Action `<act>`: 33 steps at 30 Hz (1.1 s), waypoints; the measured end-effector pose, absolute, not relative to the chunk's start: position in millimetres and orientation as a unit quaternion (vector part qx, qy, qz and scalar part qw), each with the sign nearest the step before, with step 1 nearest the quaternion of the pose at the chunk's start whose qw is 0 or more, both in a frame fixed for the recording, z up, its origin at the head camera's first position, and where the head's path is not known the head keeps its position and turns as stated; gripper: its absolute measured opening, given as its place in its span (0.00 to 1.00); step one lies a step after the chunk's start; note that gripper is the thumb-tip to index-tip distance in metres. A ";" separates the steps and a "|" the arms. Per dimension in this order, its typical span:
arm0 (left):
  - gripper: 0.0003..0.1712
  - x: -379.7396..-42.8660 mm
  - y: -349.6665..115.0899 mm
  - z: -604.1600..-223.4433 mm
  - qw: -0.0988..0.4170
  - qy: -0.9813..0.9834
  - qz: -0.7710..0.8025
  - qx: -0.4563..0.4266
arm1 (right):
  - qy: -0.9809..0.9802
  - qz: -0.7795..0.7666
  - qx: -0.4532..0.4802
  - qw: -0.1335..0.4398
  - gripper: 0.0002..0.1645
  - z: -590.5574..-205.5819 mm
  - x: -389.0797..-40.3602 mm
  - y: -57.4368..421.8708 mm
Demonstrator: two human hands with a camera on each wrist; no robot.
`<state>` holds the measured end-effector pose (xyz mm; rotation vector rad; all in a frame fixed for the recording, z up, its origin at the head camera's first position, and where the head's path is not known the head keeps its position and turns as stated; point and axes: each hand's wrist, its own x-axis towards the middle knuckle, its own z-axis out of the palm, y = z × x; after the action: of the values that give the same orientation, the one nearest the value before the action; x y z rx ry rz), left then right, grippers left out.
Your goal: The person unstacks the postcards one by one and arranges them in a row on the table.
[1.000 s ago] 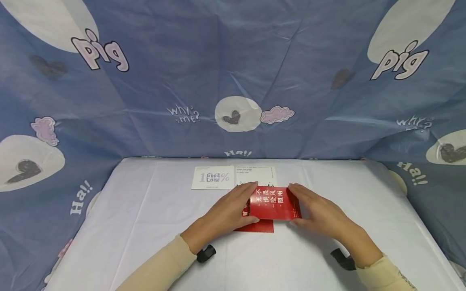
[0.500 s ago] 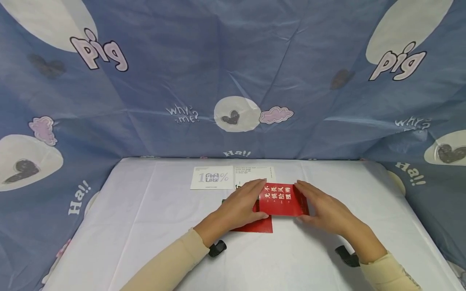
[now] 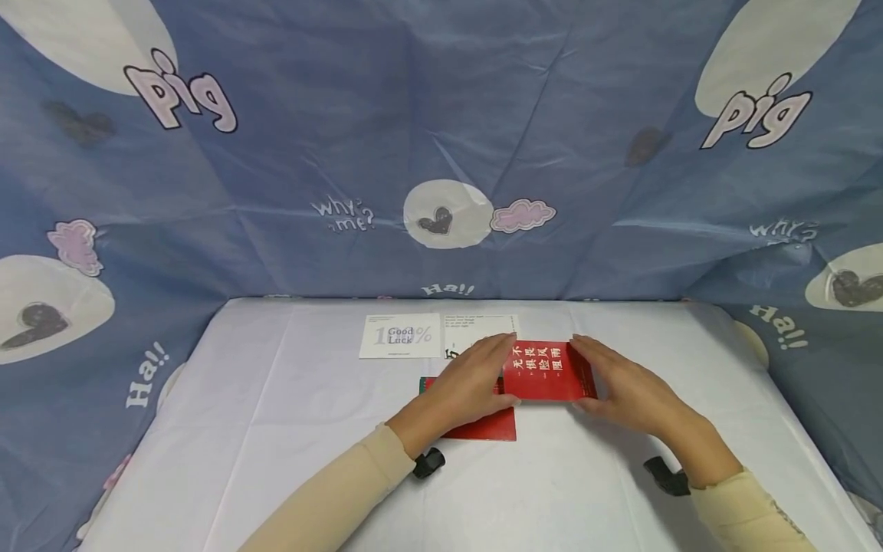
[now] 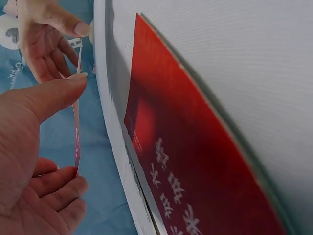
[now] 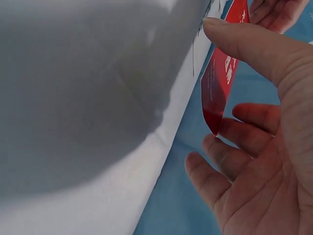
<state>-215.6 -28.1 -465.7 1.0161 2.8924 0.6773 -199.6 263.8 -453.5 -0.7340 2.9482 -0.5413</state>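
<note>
A red card (image 3: 545,372) with white Chinese characters is held above the table between both hands. My left hand (image 3: 469,383) pinches its left end, thumb on the near edge and fingers on the far edge. At the right end my right hand (image 3: 628,387) grips it the same way, and the card bows slightly there. In the left wrist view the raised card (image 4: 77,117) is seen edge-on. Below my left hand lies a stack of red cards (image 3: 483,428), partly hidden by that hand; its top card (image 4: 181,132) also carries white characters.
Toward the back of the white table (image 3: 310,429) lie a white "Good Luck" card (image 3: 400,336) and another white card (image 3: 472,328) beside it, partly covered by my left hand. A blue printed cloth (image 3: 331,138) rises behind the table.
Both hands have carried the red card to the right and slightly away, off the stack. More of the stack's left side now shows. The white cards have stayed put.
</note>
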 end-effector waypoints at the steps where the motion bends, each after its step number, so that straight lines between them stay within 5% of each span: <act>1: 0.57 -216.9 -26.2 -465.4 0.001 0.922 0.215 0.322 | 0.955 -0.176 -0.237 0.028 0.57 -453.3 -200.8 264.7; 33: 0.57 -243.0 10.6 -472.3 -0.029 0.925 0.187 0.329 | 0.963 -0.151 -0.224 0.012 0.55 -453.0 -223.4 287.1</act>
<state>-243.0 10.6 -472.3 1.0539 2.9605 0.5979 -223.4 287.1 -453.0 -0.6970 3.0014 -0.4699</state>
